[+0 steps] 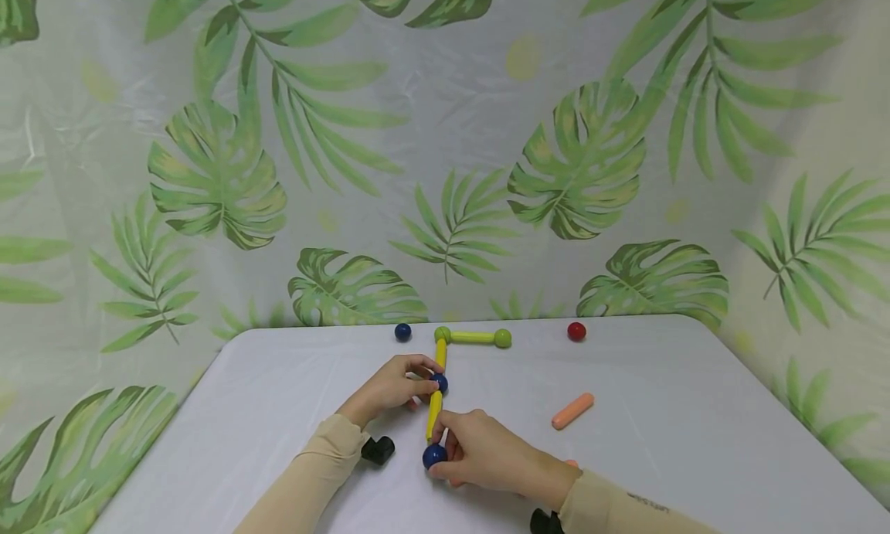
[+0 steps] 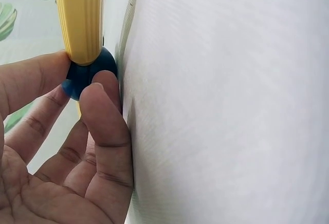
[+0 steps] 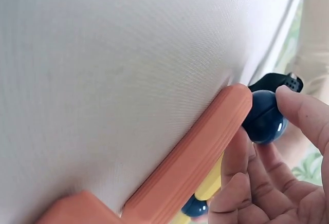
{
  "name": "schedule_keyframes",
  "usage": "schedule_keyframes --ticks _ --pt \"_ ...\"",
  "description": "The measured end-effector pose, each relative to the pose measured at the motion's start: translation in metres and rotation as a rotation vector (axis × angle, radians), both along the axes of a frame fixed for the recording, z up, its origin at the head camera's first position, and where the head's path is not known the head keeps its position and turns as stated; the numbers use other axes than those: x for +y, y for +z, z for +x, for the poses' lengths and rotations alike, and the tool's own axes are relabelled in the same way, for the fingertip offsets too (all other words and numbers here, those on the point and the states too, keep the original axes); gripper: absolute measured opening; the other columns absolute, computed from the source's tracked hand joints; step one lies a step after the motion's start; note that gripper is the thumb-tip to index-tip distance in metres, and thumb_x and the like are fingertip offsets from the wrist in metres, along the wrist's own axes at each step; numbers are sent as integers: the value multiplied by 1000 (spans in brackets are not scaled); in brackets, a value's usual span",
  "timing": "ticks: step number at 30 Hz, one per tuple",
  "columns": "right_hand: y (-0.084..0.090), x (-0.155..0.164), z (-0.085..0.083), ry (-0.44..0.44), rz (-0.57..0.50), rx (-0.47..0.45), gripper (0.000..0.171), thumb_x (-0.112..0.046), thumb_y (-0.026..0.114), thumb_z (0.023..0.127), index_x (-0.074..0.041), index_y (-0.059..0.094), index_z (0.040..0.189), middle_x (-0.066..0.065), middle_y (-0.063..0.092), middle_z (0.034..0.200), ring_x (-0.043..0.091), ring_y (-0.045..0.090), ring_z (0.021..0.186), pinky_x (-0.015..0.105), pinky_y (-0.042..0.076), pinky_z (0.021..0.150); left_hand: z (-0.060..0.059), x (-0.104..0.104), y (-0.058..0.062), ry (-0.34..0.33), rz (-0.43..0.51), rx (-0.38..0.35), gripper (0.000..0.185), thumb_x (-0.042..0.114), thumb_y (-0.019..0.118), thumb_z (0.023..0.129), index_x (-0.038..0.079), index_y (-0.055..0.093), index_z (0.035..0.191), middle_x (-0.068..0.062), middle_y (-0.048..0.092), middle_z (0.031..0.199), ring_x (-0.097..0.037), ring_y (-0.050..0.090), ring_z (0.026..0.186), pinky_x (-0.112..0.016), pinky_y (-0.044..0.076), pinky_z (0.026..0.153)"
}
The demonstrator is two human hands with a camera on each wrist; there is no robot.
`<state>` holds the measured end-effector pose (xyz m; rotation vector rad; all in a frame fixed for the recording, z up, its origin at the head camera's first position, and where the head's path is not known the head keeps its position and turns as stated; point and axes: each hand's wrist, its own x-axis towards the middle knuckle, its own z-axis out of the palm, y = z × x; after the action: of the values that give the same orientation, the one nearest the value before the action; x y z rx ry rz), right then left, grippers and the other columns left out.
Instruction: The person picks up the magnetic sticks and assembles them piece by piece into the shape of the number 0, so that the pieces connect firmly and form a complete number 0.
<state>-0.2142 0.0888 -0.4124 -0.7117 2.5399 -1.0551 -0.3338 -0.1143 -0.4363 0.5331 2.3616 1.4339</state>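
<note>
My left hand (image 1: 392,383) pinches a dark blue ball (image 1: 439,382) between two yellow rods, (image 2: 82,18) one of which fills the top of the left wrist view. Nearer me, my right hand (image 1: 487,450) holds a second blue ball (image 1: 434,457) between thumb and fingers, at the near end of the closer yellow rod (image 1: 434,414). The far yellow rod (image 1: 441,354) meets a green ball (image 1: 442,334), from which a yellow-green rod (image 1: 473,338) runs right to another green ball (image 1: 503,338). In the right wrist view an orange rod (image 3: 195,152) overlaps the held ball; whether they touch, I cannot tell.
A loose blue ball (image 1: 402,332) and a red ball (image 1: 576,331) sit near the table's far edge. One orange rod (image 1: 573,411) lies to the right; other orange pieces are partly hidden by my right arm. A patterned leaf cloth (image 1: 452,132) hangs behind the white table (image 1: 292,379).
</note>
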Motion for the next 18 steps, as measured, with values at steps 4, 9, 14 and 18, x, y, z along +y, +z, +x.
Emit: schedule_keyframes --ticks 4,9,14,18 --pt "-1 -1 0 -7 17 17 30 -22 88 91 -15 66 110 -10 64 74 3 61 57 18 49 54 1 0 0 1 3 1 25 15 74 101 9 74 125 -12 69 115 -16 71 81 -26 53 62" --pt "-2 -3 -1 -20 36 28 30 -22 88 91 -16 65 109 -9 64 73 4 60 55 18 49 54 2 0 1 0 6 2 24 15 74 101 9 74 124 -11 69 113 -15 71 80 -26 52 62" --pt "-3 -5 -1 -21 47 45 30 -22 88 91 -17 64 107 -10 63 71 3 59 53 18 47 53 2 1 1 3 4 2 25 15 74 101 9 74 125 -11 69 113 -14 70 80 -26 52 62" --pt "-3 -7 -2 -18 43 61 30 -22 88 91 -17 63 106 -10 63 71 3 57 52 18 46 53 3 1 2 5 3 1 25 16 74 101 9 74 125 -11 69 114 -14 70 80 -27 52 62"
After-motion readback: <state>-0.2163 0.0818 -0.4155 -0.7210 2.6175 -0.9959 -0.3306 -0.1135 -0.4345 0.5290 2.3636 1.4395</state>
